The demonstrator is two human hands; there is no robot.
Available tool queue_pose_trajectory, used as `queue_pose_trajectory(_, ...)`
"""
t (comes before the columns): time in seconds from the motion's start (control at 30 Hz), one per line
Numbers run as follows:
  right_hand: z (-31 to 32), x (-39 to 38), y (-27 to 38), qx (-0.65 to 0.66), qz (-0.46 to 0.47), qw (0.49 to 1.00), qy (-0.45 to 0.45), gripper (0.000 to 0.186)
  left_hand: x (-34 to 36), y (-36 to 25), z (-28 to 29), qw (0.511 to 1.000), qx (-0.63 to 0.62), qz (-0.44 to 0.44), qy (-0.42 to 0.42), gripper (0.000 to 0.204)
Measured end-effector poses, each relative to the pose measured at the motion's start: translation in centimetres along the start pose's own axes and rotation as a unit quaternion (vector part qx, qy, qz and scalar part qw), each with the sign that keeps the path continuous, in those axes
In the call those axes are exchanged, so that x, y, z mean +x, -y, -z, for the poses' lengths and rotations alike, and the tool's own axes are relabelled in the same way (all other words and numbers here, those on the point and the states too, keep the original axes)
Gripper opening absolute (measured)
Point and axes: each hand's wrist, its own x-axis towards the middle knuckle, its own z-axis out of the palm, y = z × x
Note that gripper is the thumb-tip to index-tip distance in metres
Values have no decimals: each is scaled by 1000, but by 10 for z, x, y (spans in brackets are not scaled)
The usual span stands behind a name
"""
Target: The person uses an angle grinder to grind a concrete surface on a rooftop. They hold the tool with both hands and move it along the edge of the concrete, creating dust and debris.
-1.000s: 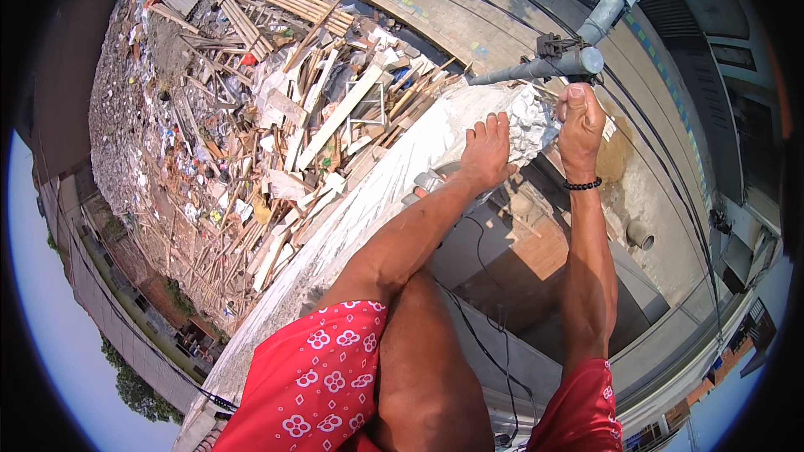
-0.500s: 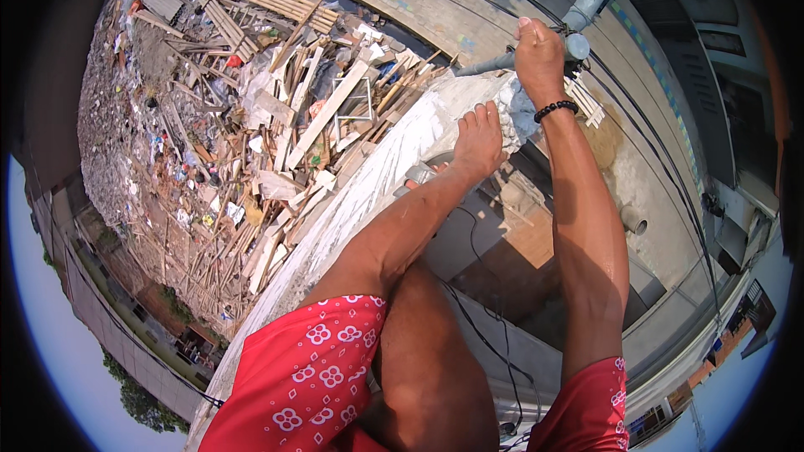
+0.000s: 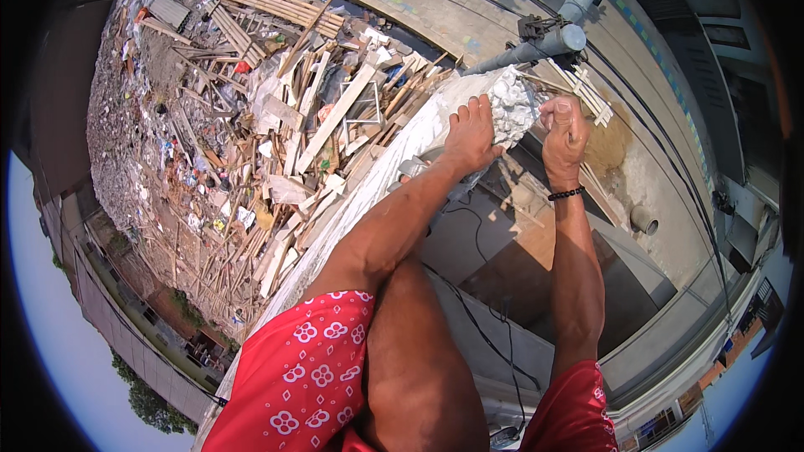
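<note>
My left hand [image 3: 471, 136] lies on top of the white, rough-edged wall [image 3: 402, 151], fingers stretched forward beside its broken end [image 3: 512, 105]. Just right of that crumbled end, my right hand [image 3: 566, 136] is closed, with a black bead bracelet [image 3: 567, 193] at the wrist. Whatever its curled fingers hold, if anything, is too small to make out. A grey object [image 3: 410, 167] shows beside my left wrist, mostly hidden by the forearm. My bare knee [image 3: 419, 343] is between my arms.
A grey pipe [image 3: 536, 48] with wires crosses beyond the wall's end. To the left, far below, spreads a heap of planks and rubble [image 3: 276, 142]. A deep drop with a brown board [image 3: 536, 272] lies on the right. Black cables [image 3: 477, 322] hang near my knee.
My closed right hand has come down and nearer, from in front of the pipe to beside the wall's broken end. My left hand stays on the wall. The view has shifted slightly.
</note>
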Motion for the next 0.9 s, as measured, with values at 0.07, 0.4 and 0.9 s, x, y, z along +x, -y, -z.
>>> queue_pose_trajectory(0.07,-5,-1,-2,-30,-5,1000,3,36,0,2,-1,1000,-1,-12,-7,104)
queue_pose_trajectory(0.4,-35,46,14,-96,-23,995,-30,31,4,-2,1,1000,-10,-5,27,106)
queue_pose_trajectory(0.9,-39,22,4,-46,-28,994,-94,35,1,2,-2,1000,-8,-9,-5,105)
